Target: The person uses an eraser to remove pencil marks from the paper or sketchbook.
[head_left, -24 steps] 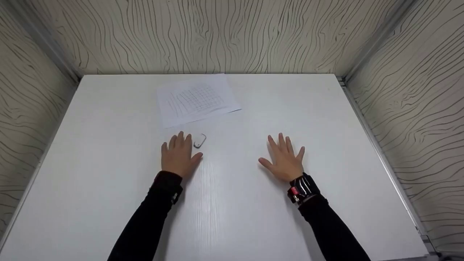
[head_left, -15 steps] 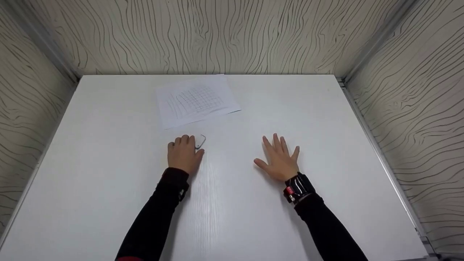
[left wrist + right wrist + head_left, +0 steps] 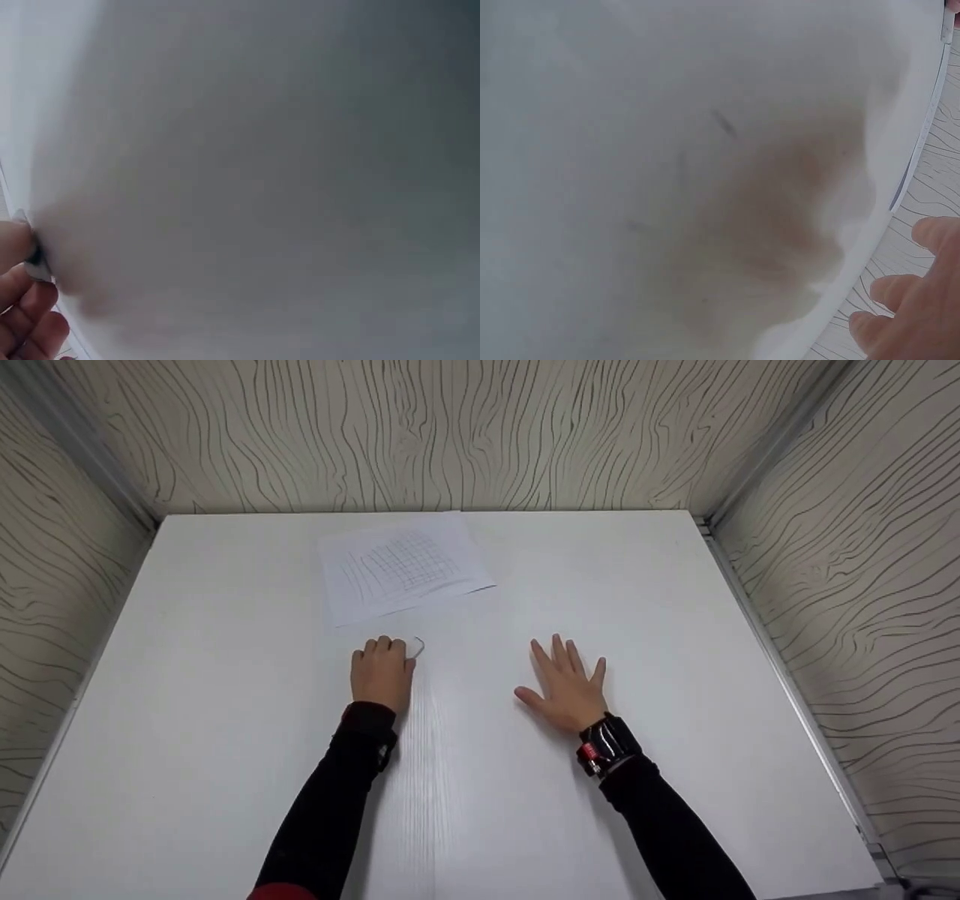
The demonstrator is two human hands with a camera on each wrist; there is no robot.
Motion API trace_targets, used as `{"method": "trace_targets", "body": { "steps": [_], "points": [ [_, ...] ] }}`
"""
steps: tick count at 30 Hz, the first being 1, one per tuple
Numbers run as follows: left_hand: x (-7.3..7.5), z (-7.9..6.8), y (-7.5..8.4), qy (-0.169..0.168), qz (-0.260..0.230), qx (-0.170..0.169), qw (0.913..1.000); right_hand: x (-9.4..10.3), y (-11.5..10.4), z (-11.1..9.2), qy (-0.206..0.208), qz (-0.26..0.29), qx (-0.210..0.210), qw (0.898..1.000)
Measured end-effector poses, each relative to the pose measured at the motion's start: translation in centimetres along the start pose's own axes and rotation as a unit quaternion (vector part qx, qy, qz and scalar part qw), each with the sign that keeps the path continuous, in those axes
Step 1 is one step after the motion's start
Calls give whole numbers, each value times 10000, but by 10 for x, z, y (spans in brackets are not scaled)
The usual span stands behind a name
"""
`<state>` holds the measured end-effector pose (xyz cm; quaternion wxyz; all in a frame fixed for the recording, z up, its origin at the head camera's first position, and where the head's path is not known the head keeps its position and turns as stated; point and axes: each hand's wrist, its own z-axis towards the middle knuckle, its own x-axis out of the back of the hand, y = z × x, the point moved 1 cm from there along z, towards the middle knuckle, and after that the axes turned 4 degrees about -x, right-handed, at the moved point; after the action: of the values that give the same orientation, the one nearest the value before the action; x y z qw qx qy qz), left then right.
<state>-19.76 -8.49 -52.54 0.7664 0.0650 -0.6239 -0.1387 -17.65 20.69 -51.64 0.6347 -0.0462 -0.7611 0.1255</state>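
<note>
In the head view my left hand (image 3: pixel 381 671) lies left of the middle of the white table (image 3: pixel 465 810), knuckles up and fingers curled. Its thumb and index finger pinch a small pale thing (image 3: pixel 419 648) whose thin grey edge bends like a hook at the far end. The rest of it is hidden under the hand. The left wrist view shows part of the pale thing (image 3: pixel 37 268), with a dark spot, between thumb and fingertips; its kind I cannot tell. My right hand (image 3: pixel 568 696) rests on the table with its fingers spread, holding nothing.
Sheets of paper (image 3: pixel 412 598) with a hand-drawn grid lie at the back, left of centre, just beyond the left hand. Wood-grain patterned panels (image 3: pixel 450 435) stand behind the table and at both sides.
My left hand has moved slightly right, curled its fingers and taken hold of the small pale thing. My right hand has slid a little left, still spread.
</note>
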Motion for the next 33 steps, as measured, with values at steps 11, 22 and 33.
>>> {"method": "trace_targets", "body": {
  "steps": [11,22,33],
  "points": [
    [14,-9,28,329,-462,-862,9947,4,-13,1,473,395,494,9969],
    [20,-24,67,526,-419,-1799,9814,8,-36,2,982,883,1500,9798],
    [13,-33,79,487,-656,-2282,9702,6,-48,2,195,1412,1841,9725]
  ]
}}
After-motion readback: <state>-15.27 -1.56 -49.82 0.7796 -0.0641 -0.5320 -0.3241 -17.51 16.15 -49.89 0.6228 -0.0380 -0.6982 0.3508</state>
